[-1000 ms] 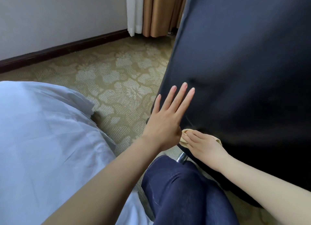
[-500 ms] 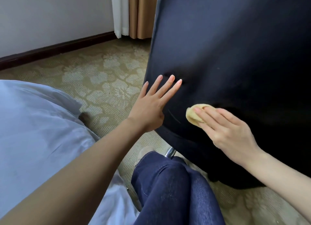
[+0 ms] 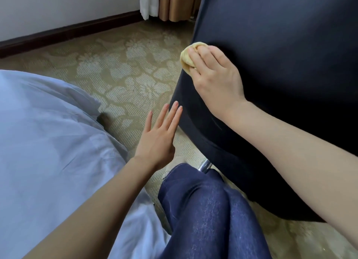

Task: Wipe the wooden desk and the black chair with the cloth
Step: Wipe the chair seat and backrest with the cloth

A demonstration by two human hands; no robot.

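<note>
Our right hand [image 3: 215, 78] has its fingers curled over the cloth [image 3: 187, 59], a soft yellow wad pressed against the left edge of the black chair [image 3: 280, 65]. Our left hand [image 3: 157, 140] is lower down, fingers straight and flat, holding nothing, tips right at the chair's lower edge (can't tell if they touch). The chair's a smooth, rounded dark shell on a shiny metal post [image 3: 204, 165], over floral-patterned carpet [image 3: 126, 69], with wrinkly white bedding [image 3: 48, 133] on our left.
</note>
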